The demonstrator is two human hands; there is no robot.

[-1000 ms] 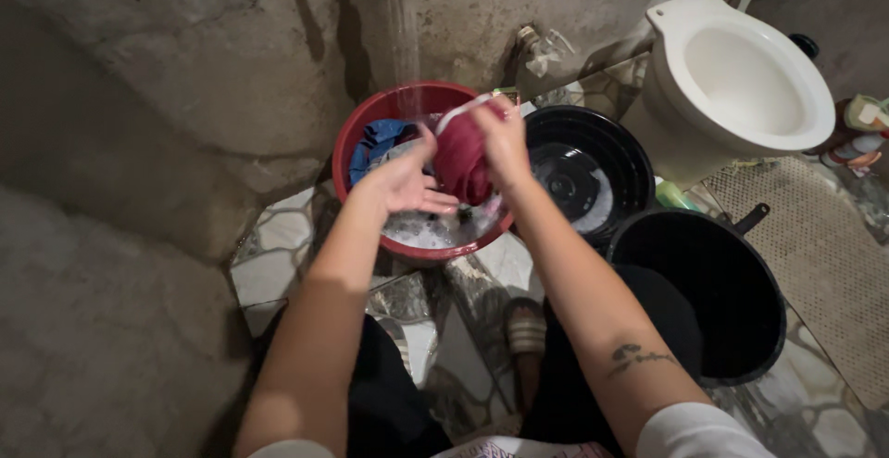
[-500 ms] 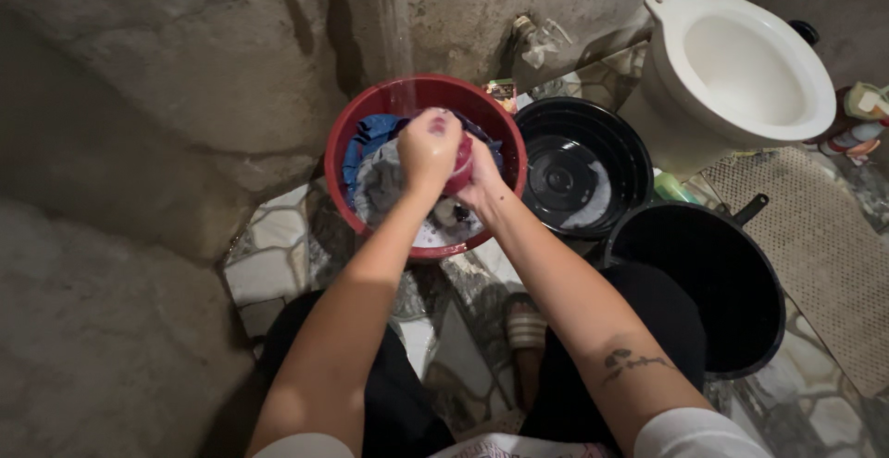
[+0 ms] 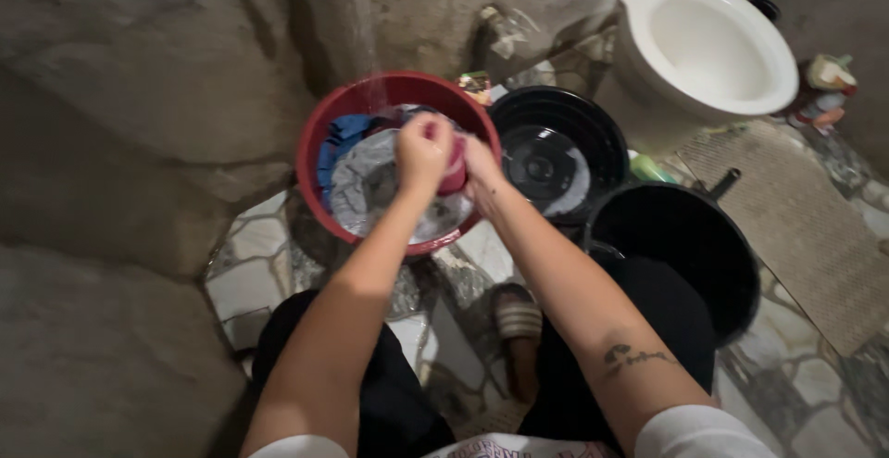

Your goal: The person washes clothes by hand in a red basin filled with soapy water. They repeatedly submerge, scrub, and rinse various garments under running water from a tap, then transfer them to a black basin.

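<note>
Red cloth (image 3: 455,169) was wadded between both hands, left hand (image 3: 423,150) and right hand (image 3: 482,173) clenched on it, over red basin (image 3: 310,148); rubbing under water stream (image 3: 363,55) advisable.

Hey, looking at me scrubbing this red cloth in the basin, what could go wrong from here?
1. Water is running from the pipe into the red basin, already full of soapy water and clothes; it may overflow onto the floor.
2. The tiled floor looks wet, so your sandal might slip.
3. Both hands, left and right, wring the red cloth at the rim; suds could splash into the black bucket.
</note>
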